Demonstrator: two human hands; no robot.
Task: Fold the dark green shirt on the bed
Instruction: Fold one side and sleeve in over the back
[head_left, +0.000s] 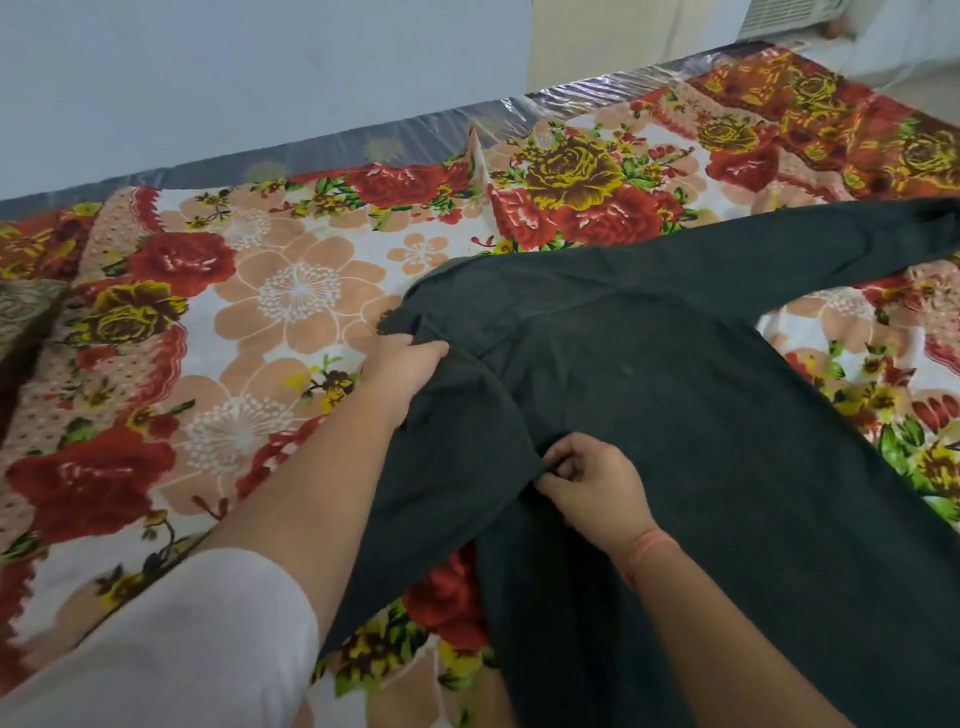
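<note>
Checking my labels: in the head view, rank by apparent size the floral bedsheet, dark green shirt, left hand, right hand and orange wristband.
1. floral bedsheet
2. dark green shirt
3. left hand and right hand, which look alike, so unranked
4. orange wristband

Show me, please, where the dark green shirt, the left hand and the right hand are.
dark green shirt (675, 395): head view, middle of its body.
left hand (408, 371): head view, back of the hand.
right hand (597, 486): head view, back of the hand.
</note>
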